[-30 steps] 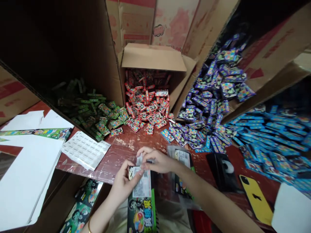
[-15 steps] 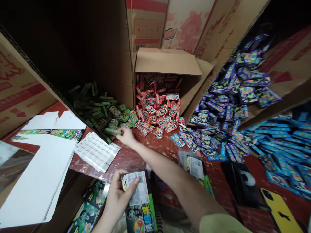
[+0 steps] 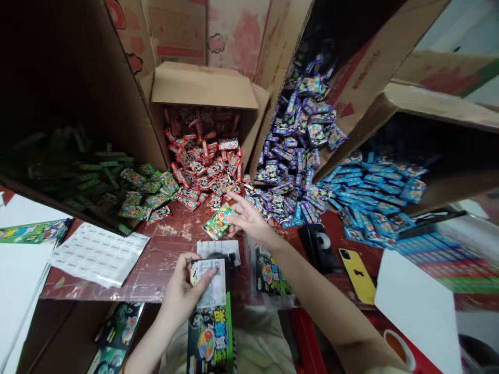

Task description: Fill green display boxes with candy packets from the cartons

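Note:
My left hand [image 3: 189,291] is wrapped round a black and green candy box [image 3: 212,332], thumb pressed on the pale printed panel at its upper end. Out over the red tabletop, my right hand [image 3: 249,221] grips a small green candy packet [image 3: 219,222] by one side, with its index finger stretched forward. Just beyond those fingers lie the heap of red packets [image 3: 210,171] and the spill of purple packets [image 3: 278,200]. Further left, green packets [image 3: 150,189] spread out of a dark carton.
Blue packets [image 3: 374,182] pile up at the right. A label sheet [image 3: 101,254] lies left, a black tape dispenser [image 3: 316,246] and a yellow phone [image 3: 357,275] right. Another candy box [image 3: 268,272] rests under my right forearm. Cardboard cartons [image 3: 205,85] stand along the back.
My right hand has moved right from the green pile, bringing a green packet with it. My left hand keeps its hold on the box. The view has swung right.

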The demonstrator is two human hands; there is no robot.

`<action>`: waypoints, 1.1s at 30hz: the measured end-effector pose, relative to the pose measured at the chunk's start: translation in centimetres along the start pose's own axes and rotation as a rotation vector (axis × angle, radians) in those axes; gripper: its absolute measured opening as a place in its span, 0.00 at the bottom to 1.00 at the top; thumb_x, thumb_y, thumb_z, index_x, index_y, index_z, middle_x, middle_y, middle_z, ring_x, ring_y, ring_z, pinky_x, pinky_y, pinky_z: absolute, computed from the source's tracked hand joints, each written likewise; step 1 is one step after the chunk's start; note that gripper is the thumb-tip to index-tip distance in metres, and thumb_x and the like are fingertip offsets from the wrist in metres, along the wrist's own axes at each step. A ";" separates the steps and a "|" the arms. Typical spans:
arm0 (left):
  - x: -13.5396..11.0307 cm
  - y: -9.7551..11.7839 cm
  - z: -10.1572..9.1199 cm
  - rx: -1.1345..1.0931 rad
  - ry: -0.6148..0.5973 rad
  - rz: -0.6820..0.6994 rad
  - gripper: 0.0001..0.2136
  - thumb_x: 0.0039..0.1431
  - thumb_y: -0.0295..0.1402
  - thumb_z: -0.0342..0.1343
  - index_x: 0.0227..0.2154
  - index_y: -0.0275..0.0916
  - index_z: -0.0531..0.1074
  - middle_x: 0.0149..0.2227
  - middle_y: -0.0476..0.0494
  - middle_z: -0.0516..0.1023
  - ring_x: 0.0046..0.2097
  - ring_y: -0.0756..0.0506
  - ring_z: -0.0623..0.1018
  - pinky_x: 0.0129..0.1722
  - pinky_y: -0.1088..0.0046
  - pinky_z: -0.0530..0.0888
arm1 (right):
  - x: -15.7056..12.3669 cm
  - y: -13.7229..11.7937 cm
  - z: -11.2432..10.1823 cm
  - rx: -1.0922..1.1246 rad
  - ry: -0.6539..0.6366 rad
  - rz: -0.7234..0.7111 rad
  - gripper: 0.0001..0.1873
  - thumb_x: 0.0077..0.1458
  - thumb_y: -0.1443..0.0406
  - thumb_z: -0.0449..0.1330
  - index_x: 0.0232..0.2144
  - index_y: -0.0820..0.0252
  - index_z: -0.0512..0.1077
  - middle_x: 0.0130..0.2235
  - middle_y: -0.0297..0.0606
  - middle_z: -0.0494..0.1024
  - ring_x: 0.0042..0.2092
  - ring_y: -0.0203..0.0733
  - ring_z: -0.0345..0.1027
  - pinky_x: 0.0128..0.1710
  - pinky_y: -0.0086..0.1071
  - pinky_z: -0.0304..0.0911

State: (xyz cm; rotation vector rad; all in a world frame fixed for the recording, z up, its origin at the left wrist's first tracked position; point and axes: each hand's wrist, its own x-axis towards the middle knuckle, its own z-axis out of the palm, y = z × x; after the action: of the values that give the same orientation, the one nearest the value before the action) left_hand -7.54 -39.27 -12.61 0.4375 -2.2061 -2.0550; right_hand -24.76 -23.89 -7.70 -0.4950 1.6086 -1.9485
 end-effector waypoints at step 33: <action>-1.3 2.6 0.4 0.138 -0.114 0.107 0.09 0.58 0.36 0.58 0.37 0.43 0.65 0.33 0.52 0.73 0.36 0.50 0.74 0.37 0.76 0.70 | -8.3 2.7 2.0 -0.331 -0.170 -0.129 0.14 0.53 0.63 0.63 0.43 0.56 0.78 0.43 0.40 0.80 0.44 0.40 0.74 0.44 0.34 0.70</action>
State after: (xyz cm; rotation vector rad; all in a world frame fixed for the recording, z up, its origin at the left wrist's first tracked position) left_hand -6.83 -38.37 -9.94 0.2133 -2.3897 -1.9270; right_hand -16.60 -20.59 -9.38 -0.8911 1.8316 -1.6800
